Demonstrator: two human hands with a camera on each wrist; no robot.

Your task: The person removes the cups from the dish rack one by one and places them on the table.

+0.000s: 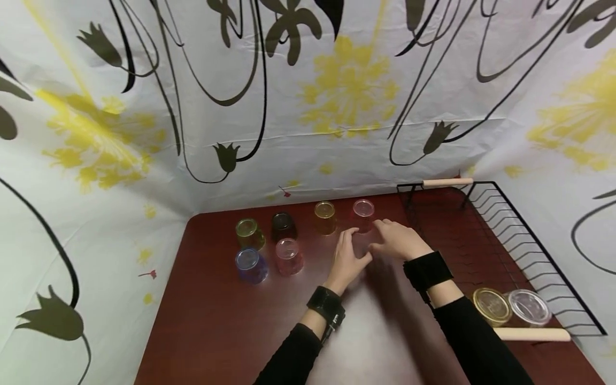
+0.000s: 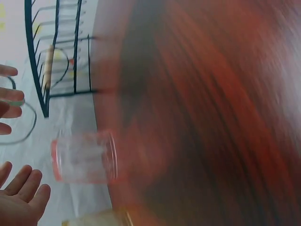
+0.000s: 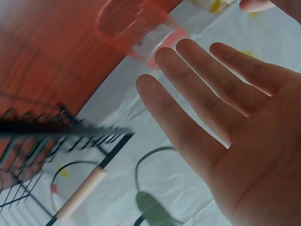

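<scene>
Both hands near red cup, not touching it. Left hand relaxed, fingers loosely spread, holds nothing. Right hand flat, fingers straight, holds nothing. Red cup upside down at far table edge, beside amber cup. Rack on right.

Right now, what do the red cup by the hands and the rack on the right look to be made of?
Red cup: clear tinted plastic or glass, glossy; the table shows through its wall, and which of the two is unclear. Rack: thin black wire, probably coated metal, with pale bar handles that look like bare wood.
</scene>
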